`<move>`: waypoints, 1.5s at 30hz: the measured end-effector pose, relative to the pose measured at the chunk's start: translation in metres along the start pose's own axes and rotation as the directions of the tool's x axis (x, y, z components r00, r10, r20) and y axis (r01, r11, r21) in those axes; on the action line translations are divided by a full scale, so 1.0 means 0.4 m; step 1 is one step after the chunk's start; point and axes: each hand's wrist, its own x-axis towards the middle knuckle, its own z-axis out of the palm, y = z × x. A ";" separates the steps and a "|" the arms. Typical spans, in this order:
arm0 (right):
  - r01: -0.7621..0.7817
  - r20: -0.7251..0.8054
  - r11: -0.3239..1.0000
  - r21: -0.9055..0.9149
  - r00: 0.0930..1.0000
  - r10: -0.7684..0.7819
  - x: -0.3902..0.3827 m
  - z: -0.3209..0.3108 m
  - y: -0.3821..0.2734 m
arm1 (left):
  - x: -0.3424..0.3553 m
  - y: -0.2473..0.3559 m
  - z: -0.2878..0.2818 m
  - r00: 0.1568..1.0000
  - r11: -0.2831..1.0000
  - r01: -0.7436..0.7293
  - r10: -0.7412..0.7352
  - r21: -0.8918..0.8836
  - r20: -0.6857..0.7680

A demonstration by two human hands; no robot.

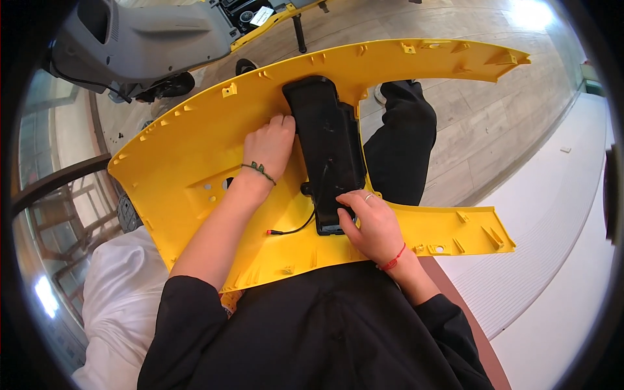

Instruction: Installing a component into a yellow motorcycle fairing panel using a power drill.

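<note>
A large curved yellow plastic panel [175, 153] lies across my lap, its ribbed inner side up. Set in its middle is a long black plastic box [322, 123]. From the box a thin black cable [305, 224] with a red-tipped connector trails to the left over the panel. My left hand [268, 146] is closed in a fist against the box's upper left edge; its fingertips are hidden. At the box's lower right side my right hand [372, 224] has its fingers and thumb bent over the edge, gripping there.
A grey and yellow vehicle body [156, 36] with a wheel stands at the far left on the wood-look floor [468, 136]. To the right is a white ribbed surface [520, 247]. White cloth [123, 279] lies at my left, beside a dark curved rail [62, 182].
</note>
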 end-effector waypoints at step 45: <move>-0.419 -0.026 0.764 -0.491 0.883 0.468 0.177 0.109 -0.083 | -0.136 -0.100 -0.069 0.770 0.398 0.526 0.151 -0.752 0.619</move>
